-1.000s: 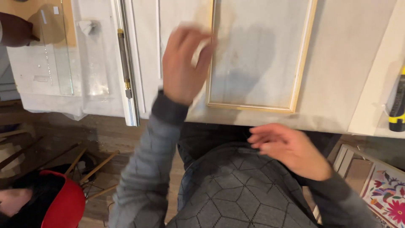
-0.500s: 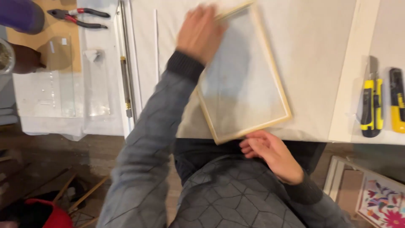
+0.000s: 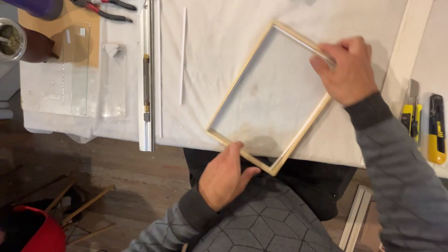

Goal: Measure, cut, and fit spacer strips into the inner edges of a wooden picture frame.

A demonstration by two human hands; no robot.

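Lying across the white cloth-covered worktable (image 3: 219, 70), the pale rectangular wooden frame (image 3: 242, 88) with its clouded inner panel now sits turned on a slant, one long corner hanging over the table's near edge. Half a second ago the same frame lay further up the cloth and a single hand pressed on its far corner while the other hovered free below it; now both hands are on it, so the frame has been swung round and drawn towards the person.

The right hand (image 3: 347, 70) is clamped over the far right corner of the frame, fingers curled over the rail. The left hand (image 3: 224, 177) cups the near rail from below the table edge, thumb against the wood, gripping it.

Left of the frame runs a long metal straightedge (image 3: 145, 116) with a slim glass cutter (image 3: 146, 86) lying on it, and a thin white strip (image 3: 183, 56) lies between it and the frame. Further left sit clear glass sheets (image 3: 70, 70), and beyond them red-handled pliers (image 3: 105, 9). Right of the frame, past a pale wooden batten (image 3: 403, 56), lie two yellow-and-black utility knives (image 3: 436, 128).
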